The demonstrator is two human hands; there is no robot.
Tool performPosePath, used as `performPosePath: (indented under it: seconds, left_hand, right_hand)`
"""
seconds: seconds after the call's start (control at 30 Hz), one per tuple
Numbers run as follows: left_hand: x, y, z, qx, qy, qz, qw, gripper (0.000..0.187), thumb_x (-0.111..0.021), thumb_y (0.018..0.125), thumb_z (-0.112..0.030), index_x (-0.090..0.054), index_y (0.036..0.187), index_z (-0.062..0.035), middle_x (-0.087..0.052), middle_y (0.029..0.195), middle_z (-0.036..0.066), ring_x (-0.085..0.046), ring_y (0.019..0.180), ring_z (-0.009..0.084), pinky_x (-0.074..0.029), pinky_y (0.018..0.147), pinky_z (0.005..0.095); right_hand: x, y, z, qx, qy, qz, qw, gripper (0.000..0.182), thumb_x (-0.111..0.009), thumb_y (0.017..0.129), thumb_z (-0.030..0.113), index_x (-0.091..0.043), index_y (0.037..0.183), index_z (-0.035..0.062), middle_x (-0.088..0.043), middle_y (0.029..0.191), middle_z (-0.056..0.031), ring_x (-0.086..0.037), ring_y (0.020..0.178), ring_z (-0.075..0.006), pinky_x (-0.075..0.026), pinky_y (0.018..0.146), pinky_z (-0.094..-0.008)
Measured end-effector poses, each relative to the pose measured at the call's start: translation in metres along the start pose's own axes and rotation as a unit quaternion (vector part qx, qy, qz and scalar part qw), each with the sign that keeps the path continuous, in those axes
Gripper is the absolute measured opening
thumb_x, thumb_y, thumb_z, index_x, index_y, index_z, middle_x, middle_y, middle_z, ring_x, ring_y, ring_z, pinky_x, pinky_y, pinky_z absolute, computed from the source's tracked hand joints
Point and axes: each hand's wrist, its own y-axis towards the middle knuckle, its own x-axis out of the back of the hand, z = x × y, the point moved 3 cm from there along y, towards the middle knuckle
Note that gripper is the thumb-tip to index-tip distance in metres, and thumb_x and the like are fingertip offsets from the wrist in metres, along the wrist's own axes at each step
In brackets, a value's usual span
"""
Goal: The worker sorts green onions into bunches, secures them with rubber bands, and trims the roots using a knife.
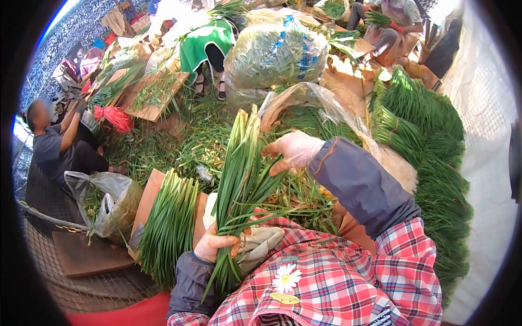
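My left hand (213, 244), in a thin glove, is wrapped round the lower leafy part of a bunch of garlic chives (239, 174). The pale stem ends point up and away from me, and a few leaves stick out sideways. To the right of the bunch, my right hand (293, 152), also thinly gloved, has its fingers apart and slightly curled near the stems, with nothing visible in them. A thick, neat pile of chives (169, 228) lies on a brown board (148, 201) to my left.
Tied chive bundles (424, 136) are stacked along the right. Loose leaves and trimmings (201, 141) cover the ground ahead. Beyond stands a large stuffed plastic bag (274, 51). A clear bag (109, 201) sits at left, near a seated person (60, 141). Other people work farther back.
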Motion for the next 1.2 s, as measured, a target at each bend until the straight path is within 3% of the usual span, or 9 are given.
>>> performPosePath:
  seconds: [0.3,0.47,0.7,0.77,0.8,0.87,0.97,1.1,1.2]
  left_hand:
    - [0.007,-0.005,0.010,0.000,-0.009,0.013,1.000,0.058,-0.063,0.069,-0.008,-0.044,0.123,0.0036,-0.058,0.103,0.015,-0.056,0.052,0.0159,-0.045,0.048,0.0257]
    - [0.004,-0.008,0.013,0.000,-0.018,-0.017,1.000,0.058,-0.065,0.068,-0.009,-0.045,0.121,0.0022,-0.059,0.098,0.014,-0.055,0.052,0.0140,-0.045,0.047,0.0242]
    - [0.031,-0.029,0.016,0.018,0.001,-0.077,0.997,0.055,-0.066,0.066,-0.012,-0.047,0.116,0.0019,-0.059,0.098,0.013,-0.055,0.051,0.0143,-0.045,0.045,0.0251]
    - [0.023,-0.037,0.009,-0.020,-0.003,-0.115,0.993,0.051,-0.066,0.066,-0.013,-0.049,0.112,0.0039,-0.059,0.079,0.011,-0.052,0.047,0.0138,-0.042,0.043,0.0248]
    - [0.030,-0.039,0.010,-0.018,-0.001,-0.114,0.993,0.050,-0.066,0.066,-0.013,-0.049,0.110,0.0047,-0.058,0.072,0.011,-0.051,0.046,0.0136,-0.041,0.042,0.0246]
    - [0.036,-0.039,0.009,-0.029,0.019,-0.126,0.991,0.046,-0.066,0.067,-0.015,-0.050,0.105,0.0072,-0.051,0.053,0.007,-0.049,0.043,0.0127,-0.036,0.041,0.0235]
    - [0.037,-0.045,0.003,-0.049,0.018,-0.137,0.989,0.047,-0.066,0.067,-0.016,-0.051,0.104,0.0076,-0.051,0.053,0.007,-0.049,0.044,0.0128,-0.036,0.040,0.0234]
    - [0.050,-0.066,-0.009,-0.094,-0.003,-0.120,0.988,0.063,-0.067,0.064,-0.012,-0.042,0.120,0.0028,-0.057,0.099,0.019,-0.053,0.049,0.0170,-0.044,0.044,0.0269]
    - [0.054,-0.076,-0.016,-0.120,-0.004,-0.130,0.984,0.063,-0.068,0.063,-0.011,-0.042,0.119,0.0023,-0.057,0.098,0.020,-0.053,0.048,0.0174,-0.044,0.044,0.0267]
  right_hand:
    - [-0.028,0.005,0.005,0.043,0.065,0.009,0.997,0.025,-0.069,0.073,0.027,-0.068,0.090,0.0092,-0.067,0.082,-0.0109,-0.063,0.080,-0.0270,-0.048,0.071,-0.0348]
    - [-0.029,0.010,0.012,0.083,-0.295,-0.231,0.923,0.010,-0.059,0.065,0.021,-0.064,0.062,0.0125,-0.062,0.063,-0.0074,-0.063,0.065,-0.0228,-0.046,0.062,-0.0357]
    - [0.004,-0.041,-0.088,-0.149,-0.283,-0.349,0.881,0.015,-0.056,0.075,0.020,-0.060,0.065,0.0090,-0.061,0.061,-0.0123,-0.063,0.060,-0.0295,-0.048,0.054,-0.0412]
    - [-0.023,-0.054,-0.144,-0.331,-0.352,-0.086,0.871,0.014,-0.058,0.076,0.016,-0.069,0.082,0.0118,-0.067,0.073,-0.0098,-0.067,0.072,-0.0242,-0.051,0.058,-0.0361]
    - [-0.043,-0.060,-0.155,-0.336,-0.341,0.061,0.876,0.018,-0.058,0.078,0.016,-0.071,0.091,0.0132,-0.069,0.083,-0.0080,-0.067,0.079,-0.0229,-0.052,0.065,-0.0351]
    - [-0.077,-0.058,-0.145,-0.359,-0.321,0.139,0.865,0.019,-0.057,0.080,0.017,-0.071,0.091,0.0147,-0.069,0.092,-0.0061,-0.066,0.088,-0.0227,-0.052,0.069,-0.0375]
    - [-0.123,-0.051,-0.122,-0.276,-0.305,0.226,0.883,0.020,-0.056,0.080,0.020,-0.071,0.093,0.0146,-0.068,0.096,-0.0064,-0.065,0.091,-0.0227,-0.052,0.068,-0.0372]
    - [-0.226,-0.052,-0.161,-0.268,-0.329,0.258,0.868,0.022,-0.057,0.079,0.021,-0.071,0.095,0.0157,-0.069,0.092,-0.0038,-0.065,0.089,-0.0197,-0.051,0.067,-0.0383]
    - [-0.227,-0.042,-0.160,-0.271,-0.271,0.285,0.879,0.022,-0.057,0.079,0.025,-0.071,0.091,0.0141,-0.068,0.089,-0.0073,-0.066,0.084,-0.0239,-0.051,0.068,-0.0387]
